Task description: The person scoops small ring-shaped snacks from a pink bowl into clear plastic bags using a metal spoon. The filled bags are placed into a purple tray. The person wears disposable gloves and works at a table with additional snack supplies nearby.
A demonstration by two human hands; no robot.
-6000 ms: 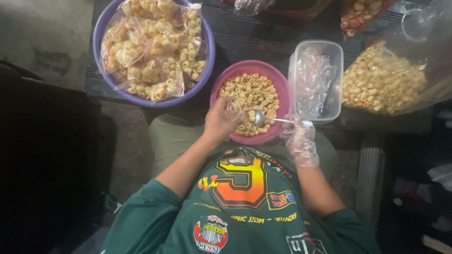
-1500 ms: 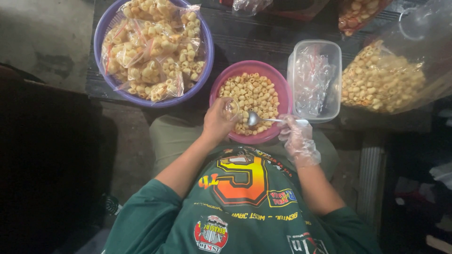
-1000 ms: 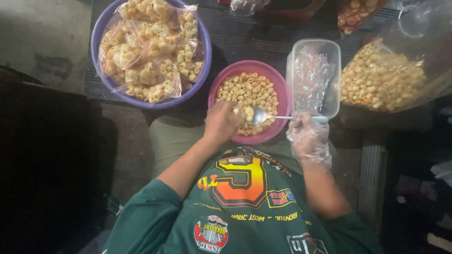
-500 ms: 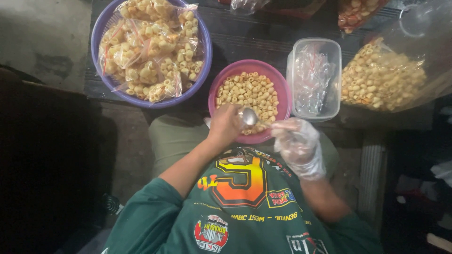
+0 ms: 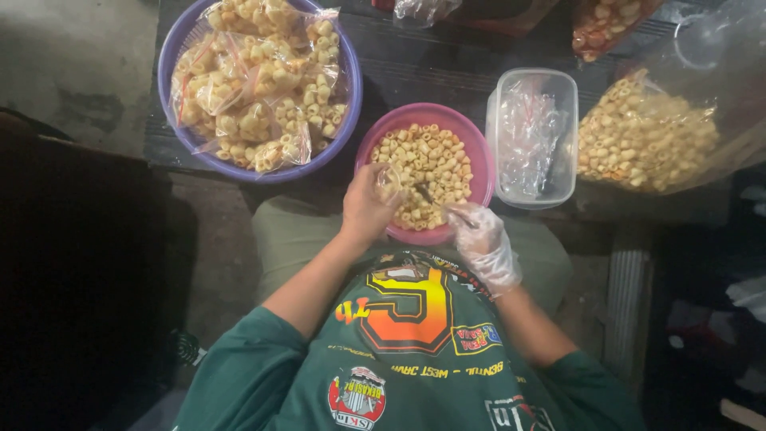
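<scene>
The left hand [image 5: 369, 209] has its grip pinched on a small clear bag [image 5: 388, 179], holding it at the near left rim of the pink bowl [image 5: 477, 164], in the middle of the frame. The right hand [image 5: 483, 238], in a thin clear glove, has its grip closed around the handle of a spoon [image 5: 435, 201] whose bowl end dips into the snacks [image 5: 423, 172] in the pink bowl; the spoon is mostly hidden among the pieces.

Going by size: the dark slatted table [image 5: 431, 68] runs across the top of the frame and carries everything. At the upper left sits a wide purple basin [image 5: 349, 104] heaped with filled packets [image 5: 259, 80] of the same pale ring-shaped snacks. At the upper right a big clear sack [image 5: 646, 136] lies open, full of loose snacks. Between that sack and the pink bowl stands a clear plastic tub [image 5: 568, 172] stuffed with empty bags [image 5: 527, 140]. The pink bowl, smaller than the basin, rests at the table's near edge, over the person's lap. The small clear bag is touching the bowl's rim, just left of the spoon.
</scene>
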